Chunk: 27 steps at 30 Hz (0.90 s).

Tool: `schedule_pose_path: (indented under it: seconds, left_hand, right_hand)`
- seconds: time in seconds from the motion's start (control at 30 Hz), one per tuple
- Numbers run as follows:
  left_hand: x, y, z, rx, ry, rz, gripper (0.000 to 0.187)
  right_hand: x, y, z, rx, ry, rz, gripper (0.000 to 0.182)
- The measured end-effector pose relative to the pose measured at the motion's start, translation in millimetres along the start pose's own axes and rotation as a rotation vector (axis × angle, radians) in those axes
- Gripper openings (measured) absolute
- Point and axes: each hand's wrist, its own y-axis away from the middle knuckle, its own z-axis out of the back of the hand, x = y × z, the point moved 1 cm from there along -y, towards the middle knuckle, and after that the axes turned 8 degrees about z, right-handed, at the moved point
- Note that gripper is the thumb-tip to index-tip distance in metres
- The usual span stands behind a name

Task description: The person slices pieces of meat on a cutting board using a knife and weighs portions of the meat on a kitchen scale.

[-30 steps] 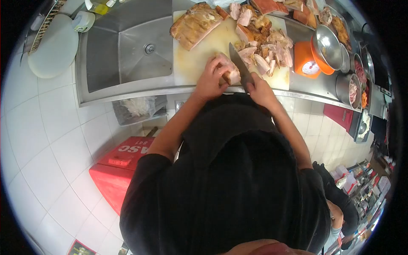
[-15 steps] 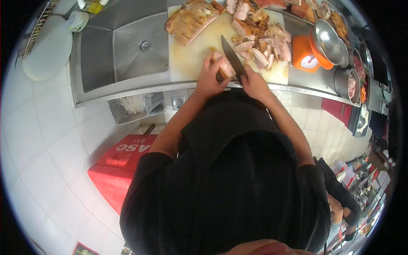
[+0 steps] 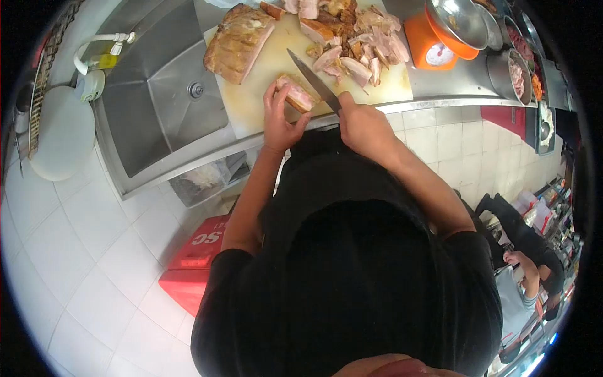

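Note:
My right hand (image 3: pixel 363 122) is wrapped round the handle of a kitchen knife (image 3: pixel 313 78), its blade pointing up and left over the cutting board (image 3: pixel 242 113). Just left of the blade lies a thick piece of roast pork (image 3: pixel 296 94). My left hand (image 3: pixel 281 119) grips it, fingertips at its left end and thumb at its lower right. Farther up the board sits a large browned slab of pork (image 3: pixel 240 43). A heap of cut pork (image 3: pixel 367 53) spreads to the right of the knife.
A steel sink (image 3: pixel 157 100) adjoins the board's left side. To the right stand an orange scale (image 3: pixel 430 44) with a metal bowl (image 3: pixel 461 22) and a pot of meat (image 3: pixel 512 78). A red box (image 3: pixel 188 270) stands below the counter. Other people (image 3: pixel 518 276) are at far right.
The view has turned and shifted. The knife has moved slightly away from the pork piece, widening the gap between them. My left fingers have spread wider round the piece.

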Motion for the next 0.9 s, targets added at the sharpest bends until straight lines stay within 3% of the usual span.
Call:
schedule_pose_path:
  seconds: [0.27,0.47,0.57,0.7,0.9]
  left_hand:
    - [-7,-6,1,0.006,-0.058,0.016,0.087]
    - [-34,-37,-4,-0.063,-0.071,-0.055,0.088]
    - [-52,-57,-4,0.022,-0.197,-0.059,0.088]
    - [-41,-63,-8,-0.081,-0.122,-0.093,0.087]
    - [18,-22,-17,-0.082,0.427,0.382,0.065]
  right_hand:
    - [6,-2,16,0.03,-0.009,0.005,0.02]
    - [-34,-13,-7,0.022,-0.096,-0.022,0.022]
    - [-58,-17,-14,-0.008,-0.122,-0.025,0.024]
    - [-86,-22,-20,-0.029,-0.146,-0.018,0.027]
    - [-90,-19,-21,-0.059,-0.095,0.011,0.034]
